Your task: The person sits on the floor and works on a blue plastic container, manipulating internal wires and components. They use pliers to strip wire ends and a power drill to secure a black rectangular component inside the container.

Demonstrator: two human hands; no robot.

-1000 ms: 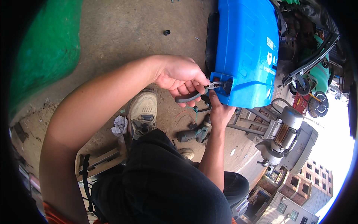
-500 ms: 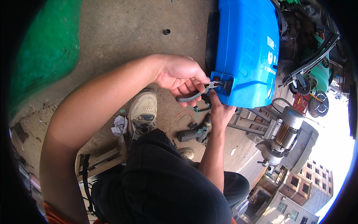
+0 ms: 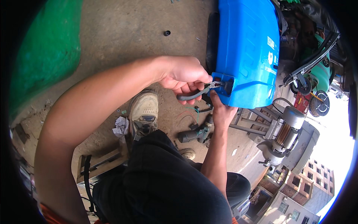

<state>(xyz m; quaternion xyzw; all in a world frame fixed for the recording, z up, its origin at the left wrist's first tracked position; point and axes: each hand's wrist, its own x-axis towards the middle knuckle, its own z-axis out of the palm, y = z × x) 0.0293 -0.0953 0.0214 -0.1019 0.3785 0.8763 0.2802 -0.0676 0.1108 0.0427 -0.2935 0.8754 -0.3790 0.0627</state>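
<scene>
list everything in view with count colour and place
floor: 1, brown, centre
blue cover: 1, blue, upper right of centre
pliers: 1, dark handles, at blue cover's recess
drill: 1, dark, lower centre
wires: at least 2, red and green, above drill
crumpled paper: 1, whitish, left of centre
cap-like piece: 1, black, upper centre
frame: 1, tan, lower left
curved surface: 1, green, upper left
machine: 1, grey, right
wheels: at least 2, black, far right
buildings: several, tan and whitish, lower right
shoes: 2, beige, centre
trousers: 1 pair, dark, bottom centre
left grip: 1, bare, around pliers
right grip: 1, bare, at blue cover
</scene>
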